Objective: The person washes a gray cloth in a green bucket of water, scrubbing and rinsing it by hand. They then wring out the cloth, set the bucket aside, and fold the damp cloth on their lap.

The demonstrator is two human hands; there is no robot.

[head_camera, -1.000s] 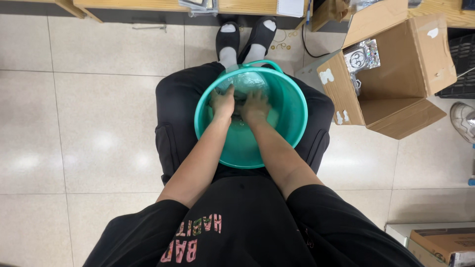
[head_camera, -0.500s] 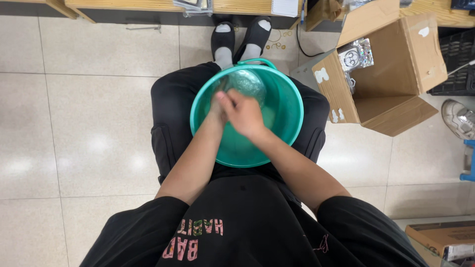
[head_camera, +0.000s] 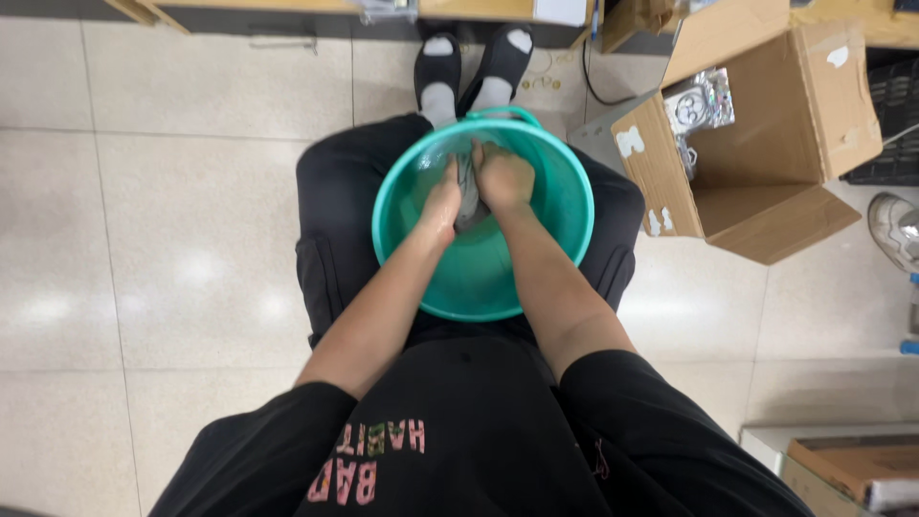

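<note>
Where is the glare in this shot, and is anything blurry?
Head view: soft ceiling-light glare patches on the floor tiles; the left hand, right hand and grey cloth inside the teal basin look sharp; straight lines bow slightly near the edges.

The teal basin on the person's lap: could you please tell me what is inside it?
Inside the teal basin, the left hand and right hand grip a grey cloth. The hands cover most of it.
</note>
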